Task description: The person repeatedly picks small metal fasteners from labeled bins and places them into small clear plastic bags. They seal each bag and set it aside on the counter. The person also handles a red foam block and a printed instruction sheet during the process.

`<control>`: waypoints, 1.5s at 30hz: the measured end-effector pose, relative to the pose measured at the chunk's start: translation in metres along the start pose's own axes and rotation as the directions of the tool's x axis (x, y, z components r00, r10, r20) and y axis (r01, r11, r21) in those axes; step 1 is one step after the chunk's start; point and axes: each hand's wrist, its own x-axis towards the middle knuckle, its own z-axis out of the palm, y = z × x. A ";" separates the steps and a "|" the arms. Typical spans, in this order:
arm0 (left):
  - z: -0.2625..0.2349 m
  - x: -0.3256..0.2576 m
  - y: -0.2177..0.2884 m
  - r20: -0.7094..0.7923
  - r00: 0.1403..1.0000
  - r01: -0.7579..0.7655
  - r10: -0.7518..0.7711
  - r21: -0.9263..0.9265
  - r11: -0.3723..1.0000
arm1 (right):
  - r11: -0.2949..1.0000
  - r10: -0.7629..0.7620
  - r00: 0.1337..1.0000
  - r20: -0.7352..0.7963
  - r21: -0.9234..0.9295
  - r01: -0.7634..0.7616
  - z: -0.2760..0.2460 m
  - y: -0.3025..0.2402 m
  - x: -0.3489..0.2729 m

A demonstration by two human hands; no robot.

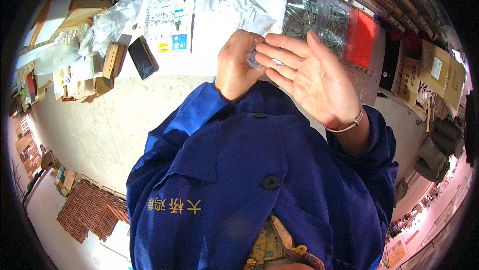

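Plastic bag [252, 56], clear, pinched in left fingers [253, 39]; silvery piece [277, 62] on spread right fingers [285, 44].

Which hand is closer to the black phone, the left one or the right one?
Left. The left hand is to the right of the black phone, not touching it. The right hand, open, is farther right, beyond the left hand.

The small bag [252, 56] seems glossy clear plastic, the jacket [239, 165] smooth cloth.
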 end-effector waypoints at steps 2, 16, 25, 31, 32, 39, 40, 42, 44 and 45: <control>0.000 0.001 -0.001 0.005 1.000 -0.025 0.025 0.023 0.999 | 0.999 -0.006 1.000 -0.016 -0.033 0.006 0.001 0.000 0.000; 0.017 -0.004 -0.008 -0.035 0.999 -0.002 0.003 0.021 1.000 | 0.899 0.081 0.993 -0.082 -0.425 -0.108 0.025 -0.007 0.010; 0.015 -0.002 -0.005 0.175 0.983 0.108 -0.062 -0.265 0.958 | 0.849 -0.396 0.917 0.045 -0.364 0.384 -0.075 -0.098 -0.025; 0.006 -0.008 0.010 0.238 0.966 0.155 -0.100 -0.226 0.962 | 0.355 -0.802 0.366 -0.472 -0.869 -0.345 -0.294 -0.135 -0.044; 0.006 -0.010 0.012 0.253 0.962 0.169 -0.106 -0.241 0.956 | 0.135 -0.838 0.450 -0.308 -0.917 -0.376 -0.323 -0.125 -0.044; 0.007 -0.013 0.017 0.285 0.946 0.213 -0.155 -0.189 0.959 | -0.424 -0.647 0.724 -0.238 -0.678 -0.601 -0.414 -0.097 0.005; 0.006 -0.013 0.017 0.277 0.949 0.207 -0.153 -0.177 0.962 | -0.414 -0.642 0.729 -0.239 -0.692 -0.591 -0.416 -0.097 0.010; 0.003 -0.012 0.018 0.260 0.952 0.198 -0.161 -0.126 0.972 | -0.393 -0.649 0.712 -0.269 -0.683 -0.616 -0.415 -0.099 0.014; 0.002 -0.010 0.018 0.239 0.962 0.170 -0.133 -0.143 0.975 | -0.359 -0.695 0.686 -0.216 -0.722 -0.591 -0.411 -0.103 0.008; 0.002 -0.010 0.017 0.228 0.965 0.164 -0.129 -0.141 0.976 | -0.334 -0.694 0.679 -0.238 -0.730 -0.596 -0.409 -0.105 0.004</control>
